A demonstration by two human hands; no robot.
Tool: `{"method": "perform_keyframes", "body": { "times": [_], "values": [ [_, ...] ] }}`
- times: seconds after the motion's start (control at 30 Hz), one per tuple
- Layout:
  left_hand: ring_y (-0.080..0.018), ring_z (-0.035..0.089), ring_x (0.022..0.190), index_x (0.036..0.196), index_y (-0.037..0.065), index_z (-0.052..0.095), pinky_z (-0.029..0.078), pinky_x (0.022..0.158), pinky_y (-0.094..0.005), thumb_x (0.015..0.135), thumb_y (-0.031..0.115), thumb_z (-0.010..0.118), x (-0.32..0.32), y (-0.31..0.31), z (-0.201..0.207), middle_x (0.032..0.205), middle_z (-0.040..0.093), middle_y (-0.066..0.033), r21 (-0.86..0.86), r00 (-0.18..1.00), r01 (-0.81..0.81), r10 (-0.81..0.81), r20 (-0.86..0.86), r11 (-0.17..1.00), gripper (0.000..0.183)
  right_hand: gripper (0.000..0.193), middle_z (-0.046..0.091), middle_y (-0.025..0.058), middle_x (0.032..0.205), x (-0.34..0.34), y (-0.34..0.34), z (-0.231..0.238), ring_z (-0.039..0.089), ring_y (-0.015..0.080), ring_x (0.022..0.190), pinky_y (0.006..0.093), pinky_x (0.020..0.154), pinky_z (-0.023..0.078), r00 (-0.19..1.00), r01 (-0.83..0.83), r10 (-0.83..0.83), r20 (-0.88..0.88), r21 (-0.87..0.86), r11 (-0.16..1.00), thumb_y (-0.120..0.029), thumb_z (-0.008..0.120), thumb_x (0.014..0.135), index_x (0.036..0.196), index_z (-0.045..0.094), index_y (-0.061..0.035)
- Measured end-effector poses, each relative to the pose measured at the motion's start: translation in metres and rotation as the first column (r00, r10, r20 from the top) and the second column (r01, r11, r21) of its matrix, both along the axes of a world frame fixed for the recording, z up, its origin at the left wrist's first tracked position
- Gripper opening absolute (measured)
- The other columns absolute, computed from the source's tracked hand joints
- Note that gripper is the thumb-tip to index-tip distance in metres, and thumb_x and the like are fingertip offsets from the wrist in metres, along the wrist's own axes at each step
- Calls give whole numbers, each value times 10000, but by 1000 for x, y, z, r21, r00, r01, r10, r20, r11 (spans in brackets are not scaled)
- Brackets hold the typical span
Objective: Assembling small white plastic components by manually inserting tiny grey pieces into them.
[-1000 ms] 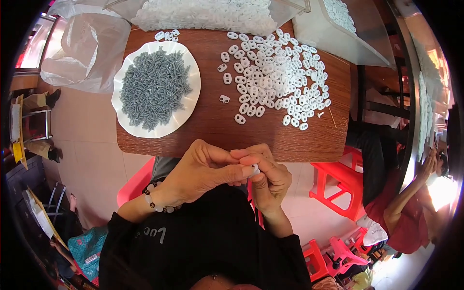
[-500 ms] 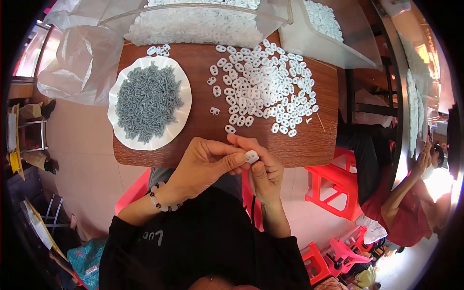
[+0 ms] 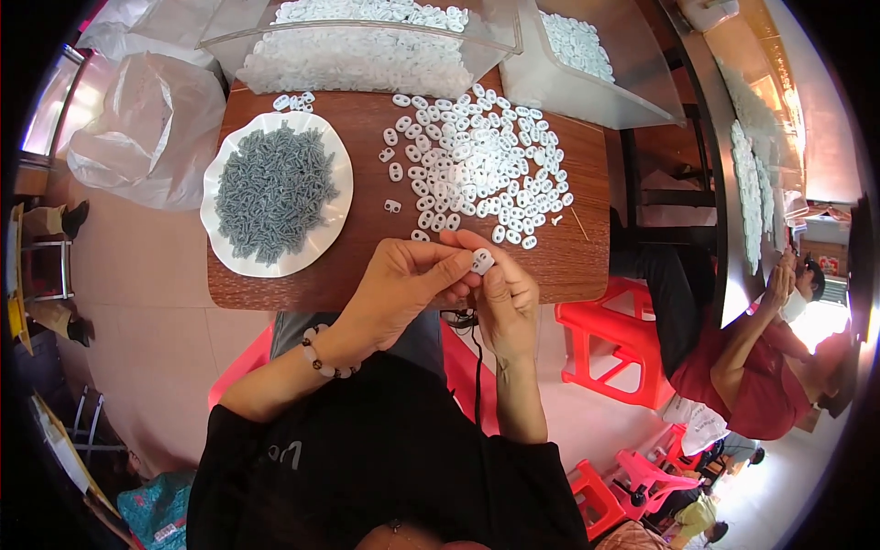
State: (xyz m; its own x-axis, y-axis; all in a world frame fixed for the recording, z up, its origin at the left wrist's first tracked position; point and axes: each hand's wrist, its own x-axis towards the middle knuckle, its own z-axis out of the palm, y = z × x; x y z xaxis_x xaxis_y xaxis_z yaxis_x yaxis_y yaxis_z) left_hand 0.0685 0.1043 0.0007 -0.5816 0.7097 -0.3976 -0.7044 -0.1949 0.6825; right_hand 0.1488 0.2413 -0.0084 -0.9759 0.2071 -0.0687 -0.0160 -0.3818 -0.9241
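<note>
My left hand (image 3: 403, 284) and my right hand (image 3: 506, 295) meet at the near edge of a brown wooden table (image 3: 587, 261). Between their fingertips they pinch one small white plastic piece with two holes (image 3: 482, 261). A loose heap of the same white pieces (image 3: 481, 165) lies on the table just beyond the hands. To the left stands a white scalloped plate (image 3: 332, 215) piled with small grey parts (image 3: 270, 188). A beaded bracelet sits on my left wrist.
Two clear plastic bins hold more white pieces, one at the far side (image 3: 367, 46) and one at the far right (image 3: 577, 55). A clear plastic bag (image 3: 147, 119) lies at the left. Red stools (image 3: 614, 348) stand below. Another person in red (image 3: 761, 357) sits at the right.
The hands have stayed together at the table edge, turning the white piece between the fingertips. The view has shifted slightly, so the table sits lower in the picture.
</note>
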Motion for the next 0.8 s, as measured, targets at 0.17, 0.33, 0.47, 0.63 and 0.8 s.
{"method": "perform_keyframes", "body": {
  "times": [0.17, 0.33, 0.47, 0.63, 0.8],
  "values": [
    [-45, 604, 723, 1005, -7, 707, 495, 673, -176, 925, 202, 648, 7, 7, -9, 837, 698, -33, 47, 999, -31, 33, -40, 998, 231, 469, 552, 232, 1284, 2, 3, -2, 588, 229, 1087, 323, 905, 483, 999, 50, -50, 18, 12, 999, -283, 504, 997, 1294, 489, 79],
    [-42, 607, 751, 1023, -24, 700, 495, 700, -179, 922, 203, 653, 15, 10, -14, 859, 699, -36, 50, 997, -38, 41, -59, 998, 253, 407, 588, 218, 1241, 9, 3, -1, 603, 205, 1048, 316, 894, 492, 994, 106, -108, 29, 60, 993, -252, 492, 1003, 1252, 531, 68],
    [-37, 579, 677, 935, -30, 712, 498, 625, -187, 919, 219, 659, 17, 9, -12, 775, 655, -14, 37, 994, -88, 90, -69, 995, 255, 387, 609, 199, 1217, 9, -1, 0, 619, 181, 967, 305, 843, 509, 991, 112, -121, 56, 142, 983, -239, 491, 1004, 1239, 543, 64],
    [-54, 616, 755, 1016, -27, 699, 505, 717, -195, 918, 189, 656, 13, 2, -18, 880, 703, -54, 51, 998, -50, 52, -41, 997, 241, 369, 612, 196, 1214, 5, -4, 0, 619, 174, 947, 295, 825, 510, 991, 108, -122, 54, 210, 972, -223, 481, 1009, 1232, 549, 63],
    [-45, 591, 716, 967, -29, 700, 493, 665, -190, 919, 207, 657, 10, -1, -23, 822, 672, -33, 67, 997, -80, 81, -17, 995, 244, 349, 619, 192, 1199, 1, -4, -2, 612, 179, 997, 293, 858, 496, 991, 57, -92, 100, 312, 948, -192, 455, 1018, 1225, 555, 70]
  ]
}}
